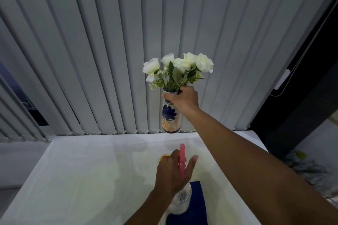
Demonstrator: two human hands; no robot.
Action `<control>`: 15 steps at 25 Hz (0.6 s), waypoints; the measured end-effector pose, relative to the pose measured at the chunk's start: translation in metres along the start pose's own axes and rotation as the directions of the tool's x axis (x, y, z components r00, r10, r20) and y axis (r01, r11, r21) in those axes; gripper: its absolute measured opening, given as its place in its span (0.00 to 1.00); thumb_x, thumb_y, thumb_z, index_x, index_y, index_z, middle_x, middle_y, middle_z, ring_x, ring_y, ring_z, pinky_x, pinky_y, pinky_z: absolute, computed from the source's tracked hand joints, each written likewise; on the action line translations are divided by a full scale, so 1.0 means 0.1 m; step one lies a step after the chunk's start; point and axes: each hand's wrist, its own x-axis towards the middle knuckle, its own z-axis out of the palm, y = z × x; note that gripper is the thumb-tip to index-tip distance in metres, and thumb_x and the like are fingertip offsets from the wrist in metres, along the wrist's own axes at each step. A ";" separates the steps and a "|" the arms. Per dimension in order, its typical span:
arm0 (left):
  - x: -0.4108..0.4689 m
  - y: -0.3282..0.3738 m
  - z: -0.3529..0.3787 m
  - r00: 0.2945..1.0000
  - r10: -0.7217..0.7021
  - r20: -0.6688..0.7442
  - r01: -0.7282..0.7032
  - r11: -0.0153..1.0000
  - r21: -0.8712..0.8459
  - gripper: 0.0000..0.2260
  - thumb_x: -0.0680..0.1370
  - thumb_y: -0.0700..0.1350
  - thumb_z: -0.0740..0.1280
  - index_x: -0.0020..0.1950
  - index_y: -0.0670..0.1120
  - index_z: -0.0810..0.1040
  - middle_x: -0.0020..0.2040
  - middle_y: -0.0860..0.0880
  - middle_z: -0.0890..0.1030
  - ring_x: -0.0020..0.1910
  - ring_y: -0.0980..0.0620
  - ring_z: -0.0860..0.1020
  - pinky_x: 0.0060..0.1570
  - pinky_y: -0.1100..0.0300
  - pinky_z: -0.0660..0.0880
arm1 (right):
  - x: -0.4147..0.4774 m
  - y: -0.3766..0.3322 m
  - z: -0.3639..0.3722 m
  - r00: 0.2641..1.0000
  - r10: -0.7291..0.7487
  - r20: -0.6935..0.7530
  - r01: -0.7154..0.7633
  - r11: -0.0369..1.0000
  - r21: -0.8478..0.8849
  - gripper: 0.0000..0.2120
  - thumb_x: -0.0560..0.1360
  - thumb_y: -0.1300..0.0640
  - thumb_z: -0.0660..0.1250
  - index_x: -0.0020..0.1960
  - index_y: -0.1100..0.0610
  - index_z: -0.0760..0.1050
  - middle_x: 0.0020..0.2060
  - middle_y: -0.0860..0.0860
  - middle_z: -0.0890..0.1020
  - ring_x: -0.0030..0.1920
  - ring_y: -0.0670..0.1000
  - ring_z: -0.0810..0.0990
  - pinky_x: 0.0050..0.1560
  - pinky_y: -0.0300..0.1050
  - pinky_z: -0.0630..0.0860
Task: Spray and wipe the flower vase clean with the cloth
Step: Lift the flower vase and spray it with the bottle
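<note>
Flower vase [169, 115] stands upright at the far edge of the white tabletop [82, 170], right against the grey vertical blinds [91, 51], painted with a blue flower and orange marks and filled with white roses [180, 65]. In the head view, the only one here, the right hand [183, 100] reaches forward and is closed around the vase's neck just below the rim, steadying it. The left hand [172, 171], nearer the body, is wrapped around a clear spray bottle [180, 201] with a pink trigger head [182, 160]; the forefinger looks lifted off the trigger. A dark blue cloth [194, 204] lies on the tabletop under and beside the bottle, well apart from the vase. This looks like the spraying step, not yet fired. To do it well, the nozzle should probably be brought closer and aimed at the vase's body below the gripping fingers, away from the roses and blinds, with a firm hold at the neck so the tall vase does not tip. Counted: one vase, one bottle, one cloth, roughly six rose heads, two hands.
</note>
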 end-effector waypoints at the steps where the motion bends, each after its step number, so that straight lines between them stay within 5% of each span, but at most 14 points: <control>1: -0.02 0.02 0.02 1.000 0.004 -0.008 -0.004 1.000 -0.013 0.31 0.73 0.78 0.51 0.43 0.53 0.78 0.32 0.56 0.80 0.31 0.57 0.80 0.42 0.59 0.82 | 0.00 0.00 0.00 1.000 -0.002 0.002 0.002 1.000 -0.002 0.13 0.59 0.46 0.80 0.31 0.50 0.78 0.32 0.42 0.82 0.35 0.43 0.82 0.37 0.42 0.81; 15: 0.00 -0.11 -0.01 0.994 0.034 -0.103 -0.041 0.997 -0.065 0.26 0.76 0.73 0.55 0.40 0.53 0.79 0.31 0.58 0.80 0.28 0.59 0.79 0.38 0.66 0.79 | 0.06 0.26 -0.08 0.999 0.044 -0.010 -0.044 0.999 0.004 0.12 0.57 0.45 0.79 0.30 0.51 0.80 0.26 0.38 0.81 0.28 0.36 0.80 0.26 0.33 0.72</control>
